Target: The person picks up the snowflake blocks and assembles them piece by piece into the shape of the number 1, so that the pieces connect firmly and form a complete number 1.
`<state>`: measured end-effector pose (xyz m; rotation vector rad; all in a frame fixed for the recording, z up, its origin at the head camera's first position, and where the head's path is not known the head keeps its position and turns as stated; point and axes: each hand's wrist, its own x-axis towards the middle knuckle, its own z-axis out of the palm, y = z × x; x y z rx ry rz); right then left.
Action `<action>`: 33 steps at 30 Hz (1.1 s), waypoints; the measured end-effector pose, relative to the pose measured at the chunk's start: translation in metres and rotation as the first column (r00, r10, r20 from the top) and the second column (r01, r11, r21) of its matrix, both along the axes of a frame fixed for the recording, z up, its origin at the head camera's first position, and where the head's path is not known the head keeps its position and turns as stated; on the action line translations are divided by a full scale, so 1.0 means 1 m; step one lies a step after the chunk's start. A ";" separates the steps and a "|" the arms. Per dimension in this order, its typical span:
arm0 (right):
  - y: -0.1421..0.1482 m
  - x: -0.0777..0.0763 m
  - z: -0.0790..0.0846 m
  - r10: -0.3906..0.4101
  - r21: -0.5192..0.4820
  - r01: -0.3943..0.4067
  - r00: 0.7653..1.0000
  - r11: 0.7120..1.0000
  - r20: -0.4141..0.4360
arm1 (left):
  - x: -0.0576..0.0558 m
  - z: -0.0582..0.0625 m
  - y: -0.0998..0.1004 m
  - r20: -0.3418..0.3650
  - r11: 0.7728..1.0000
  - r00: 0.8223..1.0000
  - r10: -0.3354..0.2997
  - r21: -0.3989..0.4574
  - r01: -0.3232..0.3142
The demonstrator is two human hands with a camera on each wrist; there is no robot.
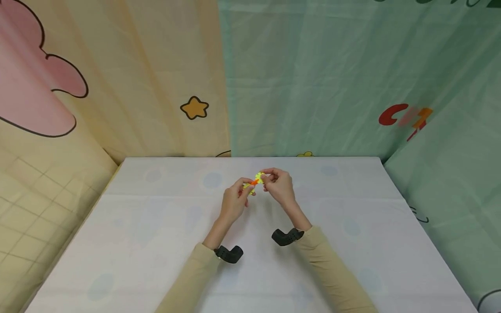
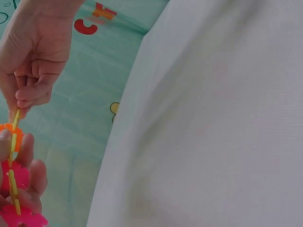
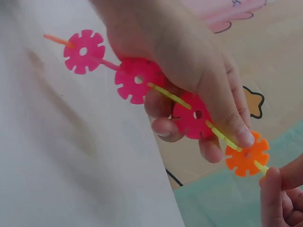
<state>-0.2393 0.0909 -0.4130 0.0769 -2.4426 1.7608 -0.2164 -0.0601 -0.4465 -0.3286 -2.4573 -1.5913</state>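
Observation:
A chain of notched plastic interlocking discs runs through my left hand (image 1: 233, 201). The right wrist view shows pink discs (image 3: 138, 81) joined by edge-on yellow discs (image 3: 170, 96), with an edge-on orange disc (image 3: 57, 40) at the far end. My left thumb and fingers grip the chain beside another orange disc (image 3: 247, 154). Between thumb and fingertips, my right hand (image 1: 279, 188) pinches a yellow disc (image 1: 259, 177) that meets this orange disc's edge. Both hands are close together above the far part of the table. Part of the chain is hidden behind the left fingers.
A white cloth covers the table (image 1: 156, 261). Printed curtains, one cream (image 1: 156, 65) and one green (image 1: 313, 87), hang behind its far edge and along the sides. Each wrist wears a black camera (image 1: 287, 237).

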 end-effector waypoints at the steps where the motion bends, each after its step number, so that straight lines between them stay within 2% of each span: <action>1: 0.000 -0.001 0.000 0.005 0.004 -0.005 1.000 1.000 -0.002 | 0.000 0.000 0.000 0.000 1.000 1.000 0.001 0.006 -0.001; 5: 0.003 -0.008 0.001 0.050 0.032 -0.050 0.999 0.998 0.015 | 0.000 0.001 0.001 0.045 0.999 0.999 -0.010 0.048 0.008; 8: 0.007 -0.013 0.003 0.088 0.028 -0.090 0.995 0.996 0.056 | 0.002 0.004 0.001 0.119 0.994 0.991 -0.053 0.100 0.041; 12: 0.014 -0.020 0.005 0.127 -0.006 -0.127 0.985 0.992 0.117 | 0.002 0.010 -0.002 0.238 0.976 0.960 -0.148 0.191 0.103; 17: 0.024 -0.029 0.007 0.157 -0.014 -0.157 0.974 0.988 0.164 | 0.003 0.012 -0.009 0.326 0.948 0.915 -0.239 0.282 0.147; 20: 0.029 -0.035 0.007 0.165 0.002 -0.168 0.970 0.986 0.180 | 0.004 0.010 -0.013 0.359 0.966 0.909 -0.211 0.219 0.137; 24: 0.034 -0.045 0.006 0.170 0.047 -0.182 0.966 0.982 0.194 | 0.006 0.005 -0.016 0.383 0.989 0.912 -0.147 0.087 0.123; 29: 0.034 -0.056 0.002 0.167 0.091 -0.193 0.958 0.977 0.234 | 0.004 -0.004 -0.013 0.429 0.989 0.891 -0.146 0.094 0.116; 33: 0.032 -0.066 -0.006 0.168 0.090 -0.196 0.953 0.976 0.252 | 0.000 -0.012 -0.006 0.460 0.988 0.879 -0.125 0.139 0.068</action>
